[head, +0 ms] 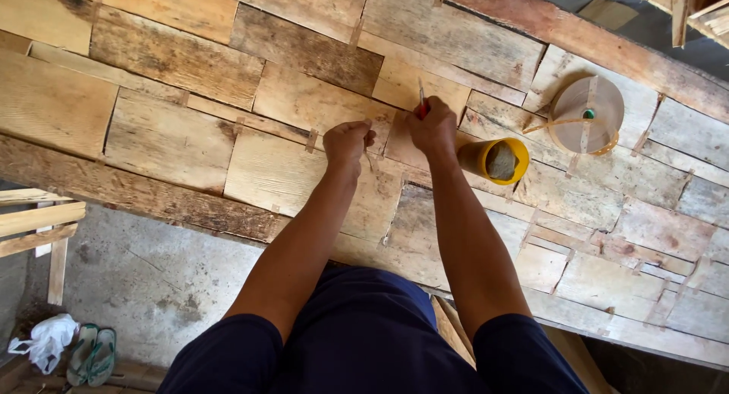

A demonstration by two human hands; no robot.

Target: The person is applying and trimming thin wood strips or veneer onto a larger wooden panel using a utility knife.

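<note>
Wooden veneer sheet (pixel 175 143), concrete floor (pixel 152 280), sandals (pixel 93 354)

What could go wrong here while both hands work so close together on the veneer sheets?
The red-handled tool in the right hand points close to the left hand, so a slip might cut it. The yellow cup lies on its side beside the right wrist and could be knocked. The thin veneer sheets may split.

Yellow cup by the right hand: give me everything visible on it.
The yellow cup is a small round container, plastic by its look, lying tilted on the patched veneer sheet with its open mouth turned up toward the camera. A grey-brown lump, perhaps a sponge or stone, fills it. It sits just beyond the right hand, seemingly untouched, near a tape roll.
</note>
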